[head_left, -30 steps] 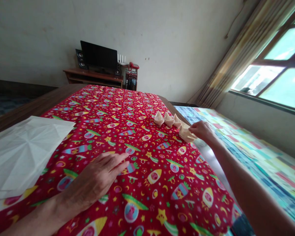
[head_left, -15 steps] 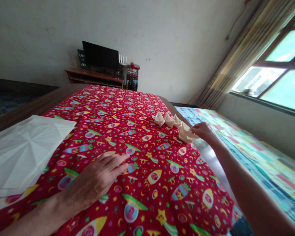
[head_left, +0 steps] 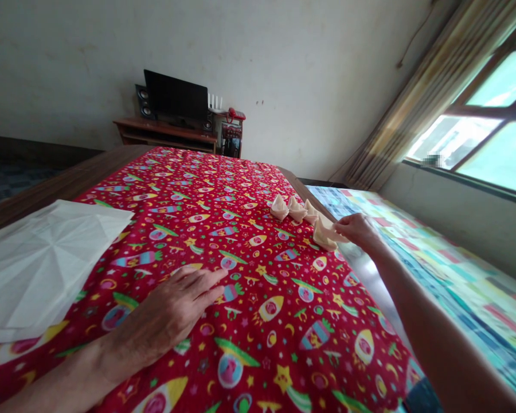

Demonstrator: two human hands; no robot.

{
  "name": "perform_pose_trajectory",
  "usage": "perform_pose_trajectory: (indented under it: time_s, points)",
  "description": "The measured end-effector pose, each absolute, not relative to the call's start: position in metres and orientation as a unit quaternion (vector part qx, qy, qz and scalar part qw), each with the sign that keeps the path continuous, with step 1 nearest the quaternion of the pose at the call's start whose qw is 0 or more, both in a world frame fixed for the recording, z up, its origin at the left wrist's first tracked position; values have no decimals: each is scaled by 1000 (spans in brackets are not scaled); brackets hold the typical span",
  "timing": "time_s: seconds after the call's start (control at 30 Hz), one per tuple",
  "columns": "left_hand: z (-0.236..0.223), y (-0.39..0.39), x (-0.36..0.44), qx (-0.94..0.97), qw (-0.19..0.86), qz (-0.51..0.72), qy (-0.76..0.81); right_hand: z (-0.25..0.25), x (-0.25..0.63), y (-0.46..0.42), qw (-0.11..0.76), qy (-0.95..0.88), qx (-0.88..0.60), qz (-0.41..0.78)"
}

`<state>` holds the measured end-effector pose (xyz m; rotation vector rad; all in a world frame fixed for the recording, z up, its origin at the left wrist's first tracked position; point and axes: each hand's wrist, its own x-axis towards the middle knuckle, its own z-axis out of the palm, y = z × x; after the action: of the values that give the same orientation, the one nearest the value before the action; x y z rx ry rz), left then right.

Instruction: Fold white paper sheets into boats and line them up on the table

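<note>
While the left hand [head_left: 172, 310] lies palm down on the red cloth [head_left: 258, 327], with its fingers loosely extended and gripping nothing, the right arm reaches farther along the right edge. This cloth looks soft and slightly wrinkled, and it is printed with rockets, stars, moons and small saucers. To the left of the left hand, white sheets [head_left: 47, 258], which look like thin paper, are stacked flat; on the top one, creases spread from one middle point like rays. Near the cloth's right edge, the right hand [head_left: 356, 228] pinches between thumb and fingers the right end of a cream folded piece [head_left: 324, 236], whose left part rises in a curved wall with a pointed tip; the fingers cover some of its end. Just beyond it stand, in a close row, three smaller pointed pieces [head_left: 297, 210] of the same pale color, and the nearest is partly hidden by the larger one. To the right extends a patchwork bedcover [head_left: 451, 252]. At the far wall, a wooden desk [head_left: 167, 132] carries a black screen [head_left: 176, 97], and near it is a red telephone [head_left: 236, 115].
</note>
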<state>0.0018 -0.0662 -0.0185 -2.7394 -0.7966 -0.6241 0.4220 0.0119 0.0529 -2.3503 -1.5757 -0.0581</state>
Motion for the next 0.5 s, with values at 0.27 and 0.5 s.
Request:
perform_pose_trajectory:
  time_s: [0.27, 0.5]
  points:
    - [-18, -65, 3, -934, 116, -208, -267, 48, 427, 16, 188, -557, -809, 9]
    - [-21, -65, 2, -935, 104, -201, -274, 51, 421, 16, 151, -543, -825, -34]
